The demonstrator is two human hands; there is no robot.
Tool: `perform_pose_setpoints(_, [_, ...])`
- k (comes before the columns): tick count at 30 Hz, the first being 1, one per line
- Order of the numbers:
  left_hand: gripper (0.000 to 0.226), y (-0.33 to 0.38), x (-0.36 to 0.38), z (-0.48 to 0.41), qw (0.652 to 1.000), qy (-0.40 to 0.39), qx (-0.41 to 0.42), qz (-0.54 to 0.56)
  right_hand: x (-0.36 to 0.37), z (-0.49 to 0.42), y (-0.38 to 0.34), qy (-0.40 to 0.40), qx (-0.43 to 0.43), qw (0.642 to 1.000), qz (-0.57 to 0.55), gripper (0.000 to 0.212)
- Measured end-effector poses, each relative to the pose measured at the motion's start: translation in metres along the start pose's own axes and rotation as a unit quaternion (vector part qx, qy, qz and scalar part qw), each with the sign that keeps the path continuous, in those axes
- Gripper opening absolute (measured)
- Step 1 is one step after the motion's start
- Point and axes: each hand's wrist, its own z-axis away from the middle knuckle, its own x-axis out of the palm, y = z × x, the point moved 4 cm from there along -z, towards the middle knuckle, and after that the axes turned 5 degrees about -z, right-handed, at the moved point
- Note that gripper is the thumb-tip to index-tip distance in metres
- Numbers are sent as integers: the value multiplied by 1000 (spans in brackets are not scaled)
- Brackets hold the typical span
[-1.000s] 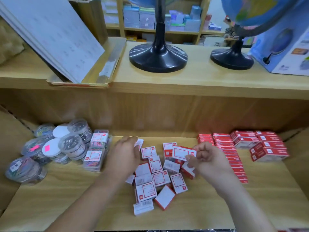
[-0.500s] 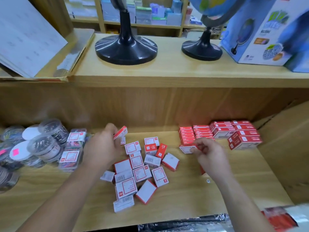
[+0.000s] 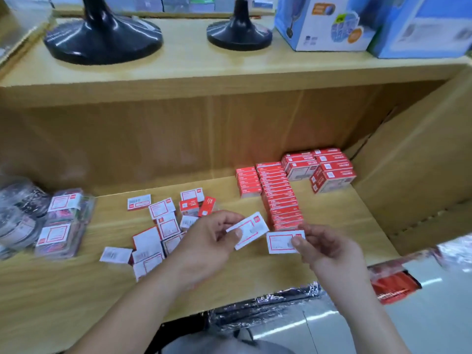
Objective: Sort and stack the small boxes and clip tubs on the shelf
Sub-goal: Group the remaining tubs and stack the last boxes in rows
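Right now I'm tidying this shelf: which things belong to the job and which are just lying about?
Job: tilted box in left hand, level box in right hand, loose boxes, red stacks, clip tubs.
Lying about: globe stands, blue cartons.

Bright, even light; clip tubs [image 3: 23, 215] blur at the bowed left edge.

Loose boxes [image 3: 163, 221] lie left of stacked boxes [image 3: 278, 195].
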Motion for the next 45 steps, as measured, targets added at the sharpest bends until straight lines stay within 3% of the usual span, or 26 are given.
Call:
perform_pose_setpoints(3, [15,-14,27,6,996,-28,45,-72,-20,9,25,18,4,999,34,17])
perform_pose_setpoints(6, [16,-28,52,10,960,-41,105,-257,-24,1,45,6,1,999,51,18])
perform_pose_setpoints(8, [17,-29,65,7,941,-21,133,-312,-24,-11,50,6,-22,998,66,20])
perform_pose_setpoints(12, [13,-23,85,-6,956,38,159,-242,-20,-24,52,-8,-73,995,72,20])
perform_pose_setpoints(16, [24,-29,89,-12,963,111,117,-215,-22,-27,51,-17,-87,995,37,36])
perform_pose_setpoints(24, [31,-34,99,-32,947,153,130,-252,-18,-33,62,-22,-119,981,149,53])
perform_pose_setpoints(31, [22,-35,101,-27,931,160,183,-273,-15,-30,57,-12,-201,966,161,48])
perform_pose_setpoints(37, [24,-40,93,-29,946,188,149,-218,-9,-36,63,-4,-183,964,194,35])
perform_pose_setpoints(45, [43,-27,107,-30,881,121,136,-436,-3,-38,54,-46,-154,940,301,38])
